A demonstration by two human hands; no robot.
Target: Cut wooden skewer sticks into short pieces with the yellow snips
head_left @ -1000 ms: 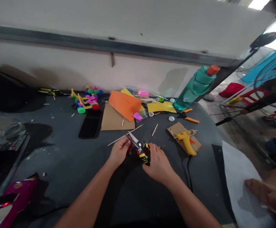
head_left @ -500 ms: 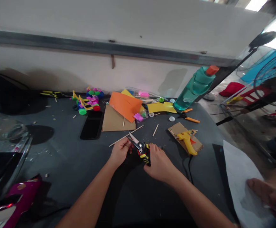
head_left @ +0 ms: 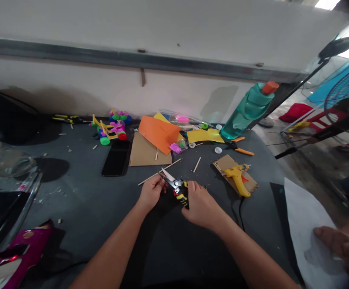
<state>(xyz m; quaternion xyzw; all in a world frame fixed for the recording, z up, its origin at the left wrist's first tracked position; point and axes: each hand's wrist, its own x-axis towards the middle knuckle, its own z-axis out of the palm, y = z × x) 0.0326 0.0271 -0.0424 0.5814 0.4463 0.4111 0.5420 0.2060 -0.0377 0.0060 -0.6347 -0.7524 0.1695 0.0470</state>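
My right hand [head_left: 200, 202] is wrapped round the black and yellow handles of a pair of shears [head_left: 177, 184], whose blades stand apart and point up and left. Close by, my left hand [head_left: 152, 192] is pinched at the blades; what its fingers hold is too small to make out. Just beyond the blades a thin wooden stick [head_left: 173, 163] lies slanted on the dark table [head_left: 90, 216]. A shorter stick piece [head_left: 197, 164] rests to its right.
Behind are brown cardboard [head_left: 141, 154], orange paper [head_left: 156, 132], a phone [head_left: 116, 158] and a colourful model [head_left: 111, 128]. On the right are a yellow glue gun [head_left: 237, 180], a teal bottle [head_left: 246, 112], orange-handled pliers [head_left: 243, 151] and another person's hand [head_left: 337, 245] on white paper [head_left: 307, 216].
The view has shifted very slightly. Both my hands and the shears stay nearly in place, and the shears' blades look about as far apart as before.
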